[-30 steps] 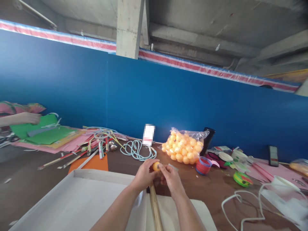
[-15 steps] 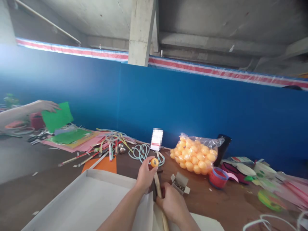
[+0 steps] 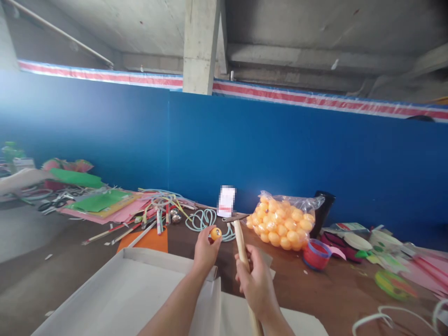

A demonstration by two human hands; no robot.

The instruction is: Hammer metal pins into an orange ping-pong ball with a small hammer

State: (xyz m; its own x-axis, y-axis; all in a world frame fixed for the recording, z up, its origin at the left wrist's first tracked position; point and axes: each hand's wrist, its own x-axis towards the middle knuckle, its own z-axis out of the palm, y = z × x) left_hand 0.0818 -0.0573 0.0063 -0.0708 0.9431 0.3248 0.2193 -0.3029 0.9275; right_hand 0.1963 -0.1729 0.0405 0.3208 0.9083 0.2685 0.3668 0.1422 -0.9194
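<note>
An orange ping-pong ball [image 3: 216,234] with a small shiny metal piece on its front side is pinched between the thumb and fingers of my left hand [image 3: 205,253]. My right hand [image 3: 255,280] is wrapped around the wooden handle of a hammer [image 3: 240,240]. Its dark head points up and away from me, to the right of the ball and apart from it. Behind my right hand a small cardboard box [image 3: 268,260] is mostly covered, so its contents do not show.
A white box lid [image 3: 115,294] lies under my left forearm. Further back are a coil of pale cord [image 3: 201,220], a clear bag of orange balls [image 3: 283,224] and a red cup [image 3: 315,255]. At left, another person's arm [image 3: 24,179] reaches over green sheets [image 3: 101,200] and scissors.
My right hand has lifted the hammer, so its head now stands higher than the ball. My left hand has shifted slightly left with the ball. The other person's green sheet has dropped lower.
</note>
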